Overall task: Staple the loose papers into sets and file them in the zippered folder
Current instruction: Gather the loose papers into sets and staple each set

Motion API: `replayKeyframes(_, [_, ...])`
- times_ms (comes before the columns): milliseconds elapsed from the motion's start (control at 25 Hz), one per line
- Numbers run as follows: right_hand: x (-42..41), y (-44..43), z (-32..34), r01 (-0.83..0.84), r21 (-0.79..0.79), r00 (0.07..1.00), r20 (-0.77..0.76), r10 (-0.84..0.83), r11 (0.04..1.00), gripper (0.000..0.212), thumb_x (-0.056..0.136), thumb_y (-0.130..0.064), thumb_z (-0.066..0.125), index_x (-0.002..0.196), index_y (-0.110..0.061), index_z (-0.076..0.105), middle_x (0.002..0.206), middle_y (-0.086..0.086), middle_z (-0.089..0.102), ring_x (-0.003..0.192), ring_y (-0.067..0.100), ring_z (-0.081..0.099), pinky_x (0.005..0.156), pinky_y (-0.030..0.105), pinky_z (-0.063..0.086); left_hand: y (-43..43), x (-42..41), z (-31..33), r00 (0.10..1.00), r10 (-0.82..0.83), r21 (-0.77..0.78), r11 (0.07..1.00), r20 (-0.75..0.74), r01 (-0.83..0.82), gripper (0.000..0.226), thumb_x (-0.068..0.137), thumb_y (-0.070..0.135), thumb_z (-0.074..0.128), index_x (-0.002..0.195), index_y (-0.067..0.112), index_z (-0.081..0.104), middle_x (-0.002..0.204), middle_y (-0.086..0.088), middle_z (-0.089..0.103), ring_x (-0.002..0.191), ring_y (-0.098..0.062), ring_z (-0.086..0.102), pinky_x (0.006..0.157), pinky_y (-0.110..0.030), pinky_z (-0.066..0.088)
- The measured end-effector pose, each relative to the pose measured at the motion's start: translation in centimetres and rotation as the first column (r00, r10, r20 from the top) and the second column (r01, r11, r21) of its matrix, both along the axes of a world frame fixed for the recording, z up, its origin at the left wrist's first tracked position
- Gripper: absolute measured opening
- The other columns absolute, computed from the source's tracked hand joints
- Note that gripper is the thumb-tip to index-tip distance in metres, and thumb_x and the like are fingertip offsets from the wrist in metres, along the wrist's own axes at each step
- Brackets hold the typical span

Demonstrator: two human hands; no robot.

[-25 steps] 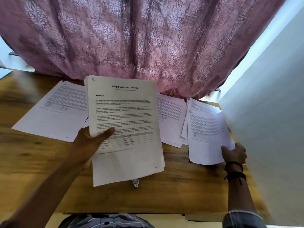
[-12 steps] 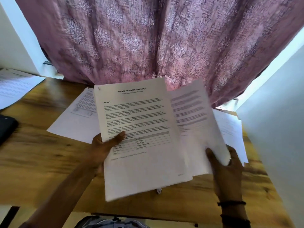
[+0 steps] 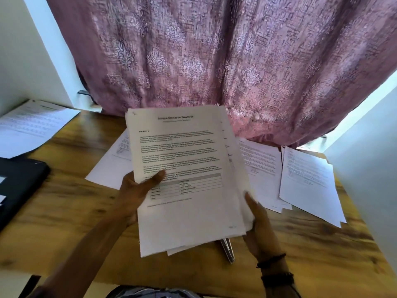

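Observation:
I hold a stack of printed papers (image 3: 189,190) above the wooden table (image 3: 64,211); its top sheet is a transcript page with a table. My left hand (image 3: 137,190) grips the stack's left edge, thumb on top. My right hand (image 3: 261,229) holds the stack's lower right corner. A metal stapler (image 3: 228,249) lies on the table just under the stack's bottom edge, partly hidden. A dark folder (image 3: 19,186) lies at the left edge. Loose sheets (image 3: 309,186) remain on the table at right, and another sheet (image 3: 107,171) lies behind the stack at left.
A mauve patterned curtain (image 3: 214,61) hangs behind the table. A white wall (image 3: 369,179) closes the right side, another white panel (image 3: 25,61) the left. More printed pages (image 3: 32,125) lie at far left above the dark folder.
My right hand brought the sheets it picked up from the right against the stack, and both hands now hold one gathered stack. The view has shifted right, revealing the dark folder at left.

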State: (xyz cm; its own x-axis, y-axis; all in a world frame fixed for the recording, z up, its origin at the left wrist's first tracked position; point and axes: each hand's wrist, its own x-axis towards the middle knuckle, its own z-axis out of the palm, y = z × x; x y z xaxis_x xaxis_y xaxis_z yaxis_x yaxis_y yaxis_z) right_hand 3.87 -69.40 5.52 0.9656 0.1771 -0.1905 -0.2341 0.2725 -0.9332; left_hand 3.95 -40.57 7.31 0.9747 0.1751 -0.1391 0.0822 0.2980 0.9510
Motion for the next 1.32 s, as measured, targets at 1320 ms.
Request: replayKeyframes(1320, [7.7,5.2,-4.2,0.143,-0.507,0.970,0.242,-0.019,0.850,0.022,0.092,-0.015,0.064,0.113,-0.017,0.056,0.103,0.002,0.070,0.094,0.014,0.069,0.078,0.029,0.058,2.5,4.2,-2.0,0.991,0.032,0.438,0.895,0.128,-0.086,0.023,0.085,0.019,0.072,0.105,0.026,0.063,0.078,0.039,0.066,0.078,0.012,0.066,0.057,-0.008,0.050])
